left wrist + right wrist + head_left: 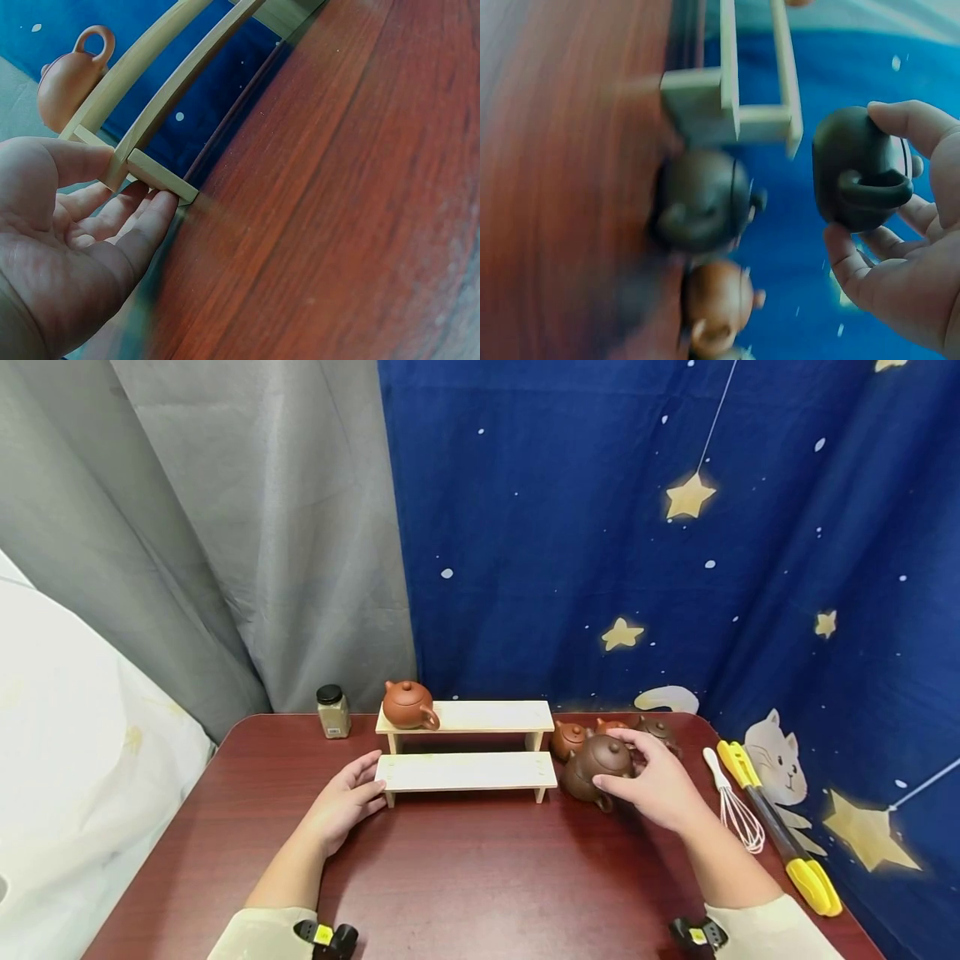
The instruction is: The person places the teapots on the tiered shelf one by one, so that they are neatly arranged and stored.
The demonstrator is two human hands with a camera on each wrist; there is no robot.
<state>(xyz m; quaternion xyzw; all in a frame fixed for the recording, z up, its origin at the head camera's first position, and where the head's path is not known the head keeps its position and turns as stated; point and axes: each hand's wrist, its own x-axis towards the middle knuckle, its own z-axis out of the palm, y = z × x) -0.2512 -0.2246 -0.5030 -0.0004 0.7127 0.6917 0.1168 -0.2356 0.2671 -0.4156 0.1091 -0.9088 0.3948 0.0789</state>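
Observation:
My left hand [347, 800] grips the left end of the low front step of a pale wooden two-tier shelf [467, 772]. In the left wrist view, the thumb lies along the board's end and the fingers sit by its leg. A dark brown teapot [855, 169] is held up in my right hand [660, 781], thumb and fingers on opposite sides of its body. Below it, a second dark teapot [701, 199] stands on the table right of the shelf. An orange-brown teapot [407, 705] sits on the upper tier at its left end.
Behind the held teapot stand two reddish teapots [567, 740] and another dark one [657, 727], partly covered. A jar with a black lid [333, 712] is at the back left. A white whisk [735, 802] and yellow-ended tongs [780, 827] lie along the right edge.

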